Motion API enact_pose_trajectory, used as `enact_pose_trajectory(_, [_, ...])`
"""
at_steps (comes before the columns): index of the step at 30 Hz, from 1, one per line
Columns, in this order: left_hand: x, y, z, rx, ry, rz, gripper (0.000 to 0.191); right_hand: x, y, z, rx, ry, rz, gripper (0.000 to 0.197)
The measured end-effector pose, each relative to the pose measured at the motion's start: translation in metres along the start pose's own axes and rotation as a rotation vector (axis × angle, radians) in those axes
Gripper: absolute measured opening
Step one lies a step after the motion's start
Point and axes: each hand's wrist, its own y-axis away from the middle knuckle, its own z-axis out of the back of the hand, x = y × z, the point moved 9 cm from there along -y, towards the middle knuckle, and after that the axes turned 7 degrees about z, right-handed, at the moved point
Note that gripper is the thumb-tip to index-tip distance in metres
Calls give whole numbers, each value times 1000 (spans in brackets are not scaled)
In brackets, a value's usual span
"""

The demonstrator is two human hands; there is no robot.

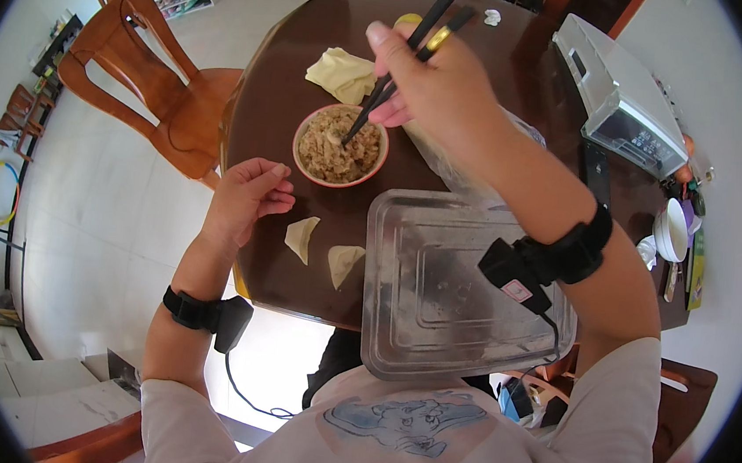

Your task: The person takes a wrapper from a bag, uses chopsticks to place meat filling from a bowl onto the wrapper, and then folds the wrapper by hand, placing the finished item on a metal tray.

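Observation:
My right hand (430, 81) grips a pair of black chopsticks (383, 94), whose tips touch the minced filling in a red-rimmed bowl (337, 177). My left hand (251, 198) is raised left of and nearer than the bowl, its fingers curled together; whether something small is between them cannot be told. Beyond the bowl lies a stack of thin dough wrappers (339, 75). Two small folded pieces of dough lie on the dark table, one (302, 239) close to my left hand, the other (344, 265) beside a clear plastic tray (400, 280).
A clear plastic bag (440, 158) lies partly beneath my right forearm. The tray reaches over the near table edge. A white countertop appliance (627, 102) stands at the right, with a white bowl (671, 230) nearer. A wooden chair (158, 87) stands left of the table (281, 45).

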Motion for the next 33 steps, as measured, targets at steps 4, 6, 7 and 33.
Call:
enact_pose_trajectory(4, [0, 0, 6, -12, -1, 0, 17, 28, 4, 14, -16, 37, 50, 41])
enact_pose_trajectory(6, [0, 1, 6, -16, 1, -4, 17, 25, 7, 15, 4, 115, 73, 41])
enact_pose_trajectory(7, [1, -1, 3, -3, 3, 2, 17, 21, 8, 15, 18, 194, 97, 40])
enact_pose_trajectory(33, [4, 4, 9, 7, 6, 5, 18, -22, 33, 27, 99, 48, 7, 34])
